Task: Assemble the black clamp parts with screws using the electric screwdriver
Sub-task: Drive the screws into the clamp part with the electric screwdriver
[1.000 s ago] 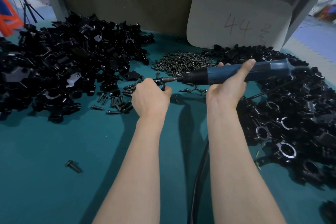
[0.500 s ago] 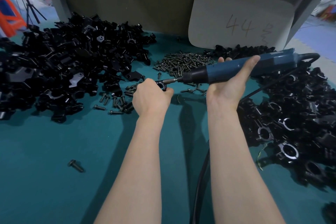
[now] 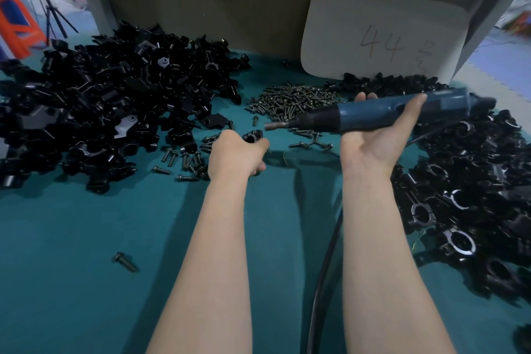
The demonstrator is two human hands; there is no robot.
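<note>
Left hand: closed on a black clamp part, held just above the bench, back of hand to the camera. The part shows at the fingertips; the grip itself is hidden.

Right hand: palm up, fingers wrapped round the electric screwdriver, thumb laid along its body. The tool lies roughly level. Its bit points toward the left hand and sits just above and beside the clamp part, not touching it.

Loose screws lie just left of the left hand. A screw heap lies beyond both hands. A cable runs between the forearms.

A pile of black parts lies well left of the left hand; a second pile sits right of the right hand. A single screw lies apart, near-left.
</note>
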